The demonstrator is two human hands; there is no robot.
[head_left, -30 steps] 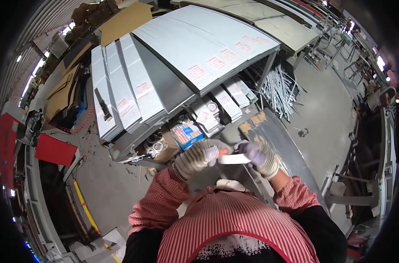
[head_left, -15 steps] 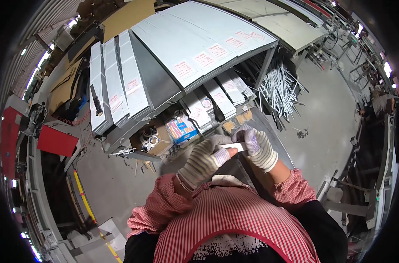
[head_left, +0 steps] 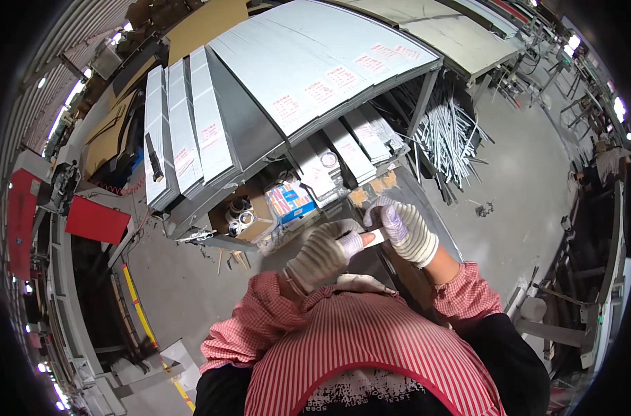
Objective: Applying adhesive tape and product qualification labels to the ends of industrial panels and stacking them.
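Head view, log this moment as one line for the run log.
left hand: gloved, pinching small white piece | right hand: gloved, holding same piece | behind: grey panel stacks, metal rods

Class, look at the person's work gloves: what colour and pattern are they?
Both the left glove and right glove are pale knit with faint stripes, seen best in the head view.

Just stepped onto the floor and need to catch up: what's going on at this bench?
A person in a red striped shirt stands at a workbench, wearing knit work gloves. The left hand and right hand are close together, both gripping a small pale flat piece between them. Ahead lie stacks of long grey sheet-metal panels, and a pile of thin metal rods sits to the right.
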